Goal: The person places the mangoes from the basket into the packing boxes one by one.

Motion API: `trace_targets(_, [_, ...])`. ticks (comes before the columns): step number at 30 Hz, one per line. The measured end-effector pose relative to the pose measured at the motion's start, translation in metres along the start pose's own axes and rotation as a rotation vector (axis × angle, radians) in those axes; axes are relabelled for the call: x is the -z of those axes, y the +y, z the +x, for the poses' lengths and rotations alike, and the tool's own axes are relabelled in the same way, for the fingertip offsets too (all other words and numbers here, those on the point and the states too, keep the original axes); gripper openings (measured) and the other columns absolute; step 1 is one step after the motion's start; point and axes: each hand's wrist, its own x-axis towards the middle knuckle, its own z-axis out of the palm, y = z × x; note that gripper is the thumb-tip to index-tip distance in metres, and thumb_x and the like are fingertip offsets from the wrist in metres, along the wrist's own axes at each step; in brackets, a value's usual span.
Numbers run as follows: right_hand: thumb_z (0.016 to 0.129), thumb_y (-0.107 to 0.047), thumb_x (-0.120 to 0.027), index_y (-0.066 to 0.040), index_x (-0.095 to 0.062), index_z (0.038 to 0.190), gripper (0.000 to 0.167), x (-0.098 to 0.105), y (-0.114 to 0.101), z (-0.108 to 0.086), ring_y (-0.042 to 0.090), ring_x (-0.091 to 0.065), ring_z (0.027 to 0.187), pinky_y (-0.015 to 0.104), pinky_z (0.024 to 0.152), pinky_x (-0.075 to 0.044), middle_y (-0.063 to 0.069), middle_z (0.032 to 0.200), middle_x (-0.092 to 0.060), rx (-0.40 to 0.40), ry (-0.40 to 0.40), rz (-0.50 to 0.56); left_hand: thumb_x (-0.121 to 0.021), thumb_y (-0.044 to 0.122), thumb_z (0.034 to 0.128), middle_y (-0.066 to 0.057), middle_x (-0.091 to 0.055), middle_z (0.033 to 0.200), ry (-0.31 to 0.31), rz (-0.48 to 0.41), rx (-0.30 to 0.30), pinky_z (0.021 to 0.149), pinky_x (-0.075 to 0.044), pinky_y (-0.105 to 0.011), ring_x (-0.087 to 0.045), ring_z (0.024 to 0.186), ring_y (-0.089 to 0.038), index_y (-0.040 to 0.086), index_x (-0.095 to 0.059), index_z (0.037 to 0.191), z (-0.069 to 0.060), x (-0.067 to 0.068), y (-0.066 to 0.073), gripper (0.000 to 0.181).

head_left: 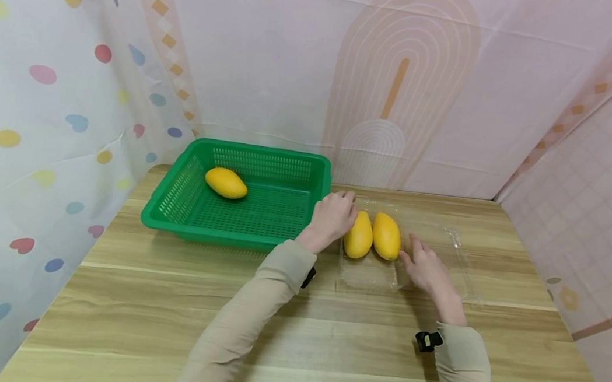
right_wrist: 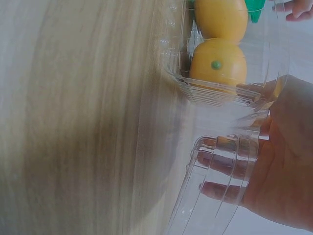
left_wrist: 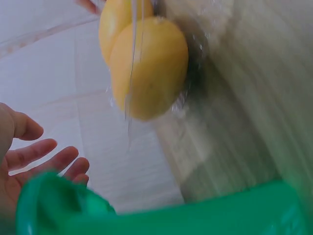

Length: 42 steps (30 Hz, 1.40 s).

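Observation:
Two yellow mangoes lie side by side in one half of a clear plastic clamshell box, whose lid half is folded out to the right. My left hand is just left of the box, beside the right end of the green basket. Loosely bent and apart from the mangoes, its fingers hold nothing in the left wrist view. My right hand is over the box's hinge side. In the right wrist view its spread fingers show through the clear lid, and the thumb side touches the tray wall.
A third mango lies inside the green basket, towards its back left. Under everything is a wood-grain table. Patterned curtains hang behind the table and along both sides.

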Motion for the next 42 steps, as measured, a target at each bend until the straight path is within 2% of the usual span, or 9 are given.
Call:
trace_targets(7, [0.102, -0.029, -0.040, 0.004, -0.019, 0.149, 0.062, 0.001, 0.000, -0.001, 0.052, -0.031, 0.133, 0.063, 0.106, -0.029, 0.035, 0.147, -0.027, -0.008, -0.009, 0.011, -0.049, 0.019, 0.0966, -0.012, -0.069, 0.097, -0.001, -0.039, -0.010, 0.057, -0.055, -0.034, -0.066, 0.074, -0.024, 0.003, -0.063, 0.108, 0.003, 0.022, -0.024, 0.024])
trace_targets(13, [0.102, -0.031, -0.040, 0.004, -0.018, 0.149, 0.062, 0.000, 0.000, 0.001, 0.051, -0.032, 0.134, 0.063, 0.106, -0.030, 0.034, 0.148, -0.027, -0.014, -0.016, 0.007, -0.047, 0.019, 0.0975, -0.012, -0.068, 0.100, -0.002, -0.059, 0.037, 0.053, -0.052, -0.033, -0.064, 0.069, -0.024, 0.005, -0.061, 0.117, 0.004, 0.037, -0.053, 0.028])
trace_targets(20, [0.102, -0.030, -0.039, 0.004, -0.018, 0.149, 0.062, 0.000, 0.001, 0.001, 0.052, -0.032, 0.133, 0.063, 0.106, -0.030, 0.035, 0.147, -0.027, -0.020, -0.013, 0.002, -0.047, 0.018, 0.0977, -0.011, -0.068, 0.094, 0.007, -0.073, 0.091, 0.049, -0.046, -0.032, -0.060, 0.063, -0.023, 0.004, -0.060, 0.118, -0.002, 0.049, -0.091, 0.028])
trace_targets(28, [0.102, -0.031, -0.039, 0.003, -0.017, 0.149, 0.063, -0.001, 0.001, 0.001, 0.051, -0.031, 0.134, 0.063, 0.107, -0.029, 0.034, 0.148, -0.027, -0.020, -0.023, 0.012, -0.046, 0.017, 0.0975, -0.017, -0.067, 0.103, -0.080, -0.045, 0.145, 0.046, -0.041, -0.030, -0.056, 0.056, -0.022, 0.001, -0.055, 0.125, -0.015, 0.056, -0.127, 0.033])
trace_targets(34, [0.102, -0.031, -0.038, 0.003, -0.017, 0.150, 0.063, 0.000, 0.001, 0.001, 0.053, -0.031, 0.133, 0.064, 0.106, -0.029, 0.035, 0.148, -0.026, -0.021, -0.028, 0.014, -0.047, 0.016, 0.0969, -0.018, -0.063, 0.096, -0.126, -0.021, 0.179, 0.046, -0.037, -0.029, -0.047, 0.050, -0.019, -0.001, -0.052, 0.128, -0.021, 0.059, -0.150, 0.035])
trace_targets(42, [0.102, -0.031, -0.038, 0.002, -0.018, 0.150, 0.062, -0.001, 0.000, 0.001, 0.051, -0.032, 0.134, 0.063, 0.106, -0.030, 0.034, 0.147, -0.028, -0.023, -0.024, 0.009, -0.048, 0.015, 0.0961, -0.026, -0.059, 0.111, -0.193, 0.015, 0.198, 0.054, -0.043, -0.033, -0.054, 0.063, -0.025, -0.004, -0.047, 0.130, -0.033, 0.062, -0.176, 0.039])
